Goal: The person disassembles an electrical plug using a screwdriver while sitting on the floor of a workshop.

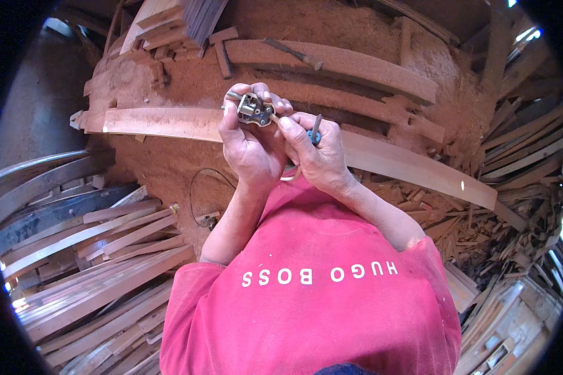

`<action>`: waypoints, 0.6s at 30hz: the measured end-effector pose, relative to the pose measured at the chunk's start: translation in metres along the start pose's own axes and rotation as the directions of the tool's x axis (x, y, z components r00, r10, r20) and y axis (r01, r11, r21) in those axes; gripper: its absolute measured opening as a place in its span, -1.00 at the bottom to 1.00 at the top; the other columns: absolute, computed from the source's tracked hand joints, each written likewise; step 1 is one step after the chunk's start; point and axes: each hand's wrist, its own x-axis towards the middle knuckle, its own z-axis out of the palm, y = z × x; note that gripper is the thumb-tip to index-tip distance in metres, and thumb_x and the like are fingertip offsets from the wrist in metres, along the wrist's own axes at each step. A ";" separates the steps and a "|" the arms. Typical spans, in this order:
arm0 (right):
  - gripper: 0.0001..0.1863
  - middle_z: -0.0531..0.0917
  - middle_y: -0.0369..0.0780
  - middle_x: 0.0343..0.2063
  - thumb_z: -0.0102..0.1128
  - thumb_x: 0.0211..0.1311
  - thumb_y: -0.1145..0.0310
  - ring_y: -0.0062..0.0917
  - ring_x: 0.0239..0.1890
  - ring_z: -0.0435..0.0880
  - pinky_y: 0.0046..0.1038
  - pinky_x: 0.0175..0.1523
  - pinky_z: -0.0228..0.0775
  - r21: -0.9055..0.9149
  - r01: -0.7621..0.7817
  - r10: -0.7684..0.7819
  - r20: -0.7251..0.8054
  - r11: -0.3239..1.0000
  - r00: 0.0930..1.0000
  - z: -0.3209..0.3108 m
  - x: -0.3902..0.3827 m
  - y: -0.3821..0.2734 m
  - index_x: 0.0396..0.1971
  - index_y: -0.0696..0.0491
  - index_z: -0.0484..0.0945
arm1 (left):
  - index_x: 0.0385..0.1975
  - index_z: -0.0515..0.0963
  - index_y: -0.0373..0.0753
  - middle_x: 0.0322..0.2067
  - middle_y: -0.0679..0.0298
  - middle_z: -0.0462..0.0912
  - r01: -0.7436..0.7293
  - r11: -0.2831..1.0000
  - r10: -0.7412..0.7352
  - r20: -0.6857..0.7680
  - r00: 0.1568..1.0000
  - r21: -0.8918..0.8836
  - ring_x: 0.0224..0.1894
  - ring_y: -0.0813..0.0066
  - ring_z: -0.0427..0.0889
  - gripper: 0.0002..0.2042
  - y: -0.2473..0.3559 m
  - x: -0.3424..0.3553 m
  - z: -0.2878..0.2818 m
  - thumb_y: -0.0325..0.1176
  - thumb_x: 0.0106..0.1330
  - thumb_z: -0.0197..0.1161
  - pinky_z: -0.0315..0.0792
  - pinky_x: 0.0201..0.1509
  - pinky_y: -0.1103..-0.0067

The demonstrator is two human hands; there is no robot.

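Observation:
My left hand (251, 150) is closed around an opened electric plug (255, 111), held up in front of my chest. Its inner metal parts and screws face up, and a pin juts out at the left. My right hand (324, 156) meets it from the right, thumb and forefinger pinching the pale cable (292, 176) where it reaches the plug. Tucked in the same hand is a screwdriver (314, 133) with a blue part at the fingers and its shaft pointing up. The cable loops down between my wrists; its further run is hidden.
Behind my hands a long pale plank (169, 122) crosses from left to right. Beyond it, a hammer-like tool (297, 55) and a T-shaped wooden piece (223, 51) lie amid sawdust. Stacked boards (106, 281) fill the left; wood scraps (444, 225) pile up at right.

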 end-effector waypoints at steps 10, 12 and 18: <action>-0.75 0.41 -0.23 -0.64 0.16 0.35 0.29 -0.67 -0.56 0.33 -0.50 -0.46 0.25 -0.362 0.217 -0.235 -0.004 0.907 0.972 0.003 0.001 -0.005 -0.39 0.19 0.57 | -0.14 0.36 -0.15 -0.36 0.21 0.43 0.022 0.998 -0.025 0.071 0.997 0.054 -0.34 0.40 0.44 -0.77 0.004 0.007 -0.001 -0.15 0.40 -0.06 0.38 -0.13 0.40; -0.76 0.39 -0.18 -0.67 0.17 0.33 0.29 -0.63 -0.58 0.33 -0.45 -0.46 0.27 -0.354 0.235 -0.264 -0.034 0.905 0.964 0.005 0.001 -0.005 -0.40 0.18 0.56 | -0.14 0.36 -0.15 -0.36 0.21 0.43 0.025 0.998 -0.028 0.061 0.998 0.052 -0.36 0.40 0.44 -0.77 0.003 0.008 -0.002 -0.15 0.40 -0.06 0.38 -0.13 0.39; -0.84 0.50 -0.12 -0.64 0.21 0.27 0.37 -0.46 -0.60 0.50 -0.38 -0.47 0.35 -0.436 0.351 -0.397 -0.016 0.829 0.917 0.006 0.004 -0.004 -0.41 0.16 0.56 | -0.14 0.37 -0.15 -0.39 0.22 0.44 -0.050 0.996 0.053 -0.029 0.998 0.078 -0.39 0.43 0.42 -0.76 -0.003 0.003 0.004 -0.15 0.42 -0.11 0.39 -0.16 0.38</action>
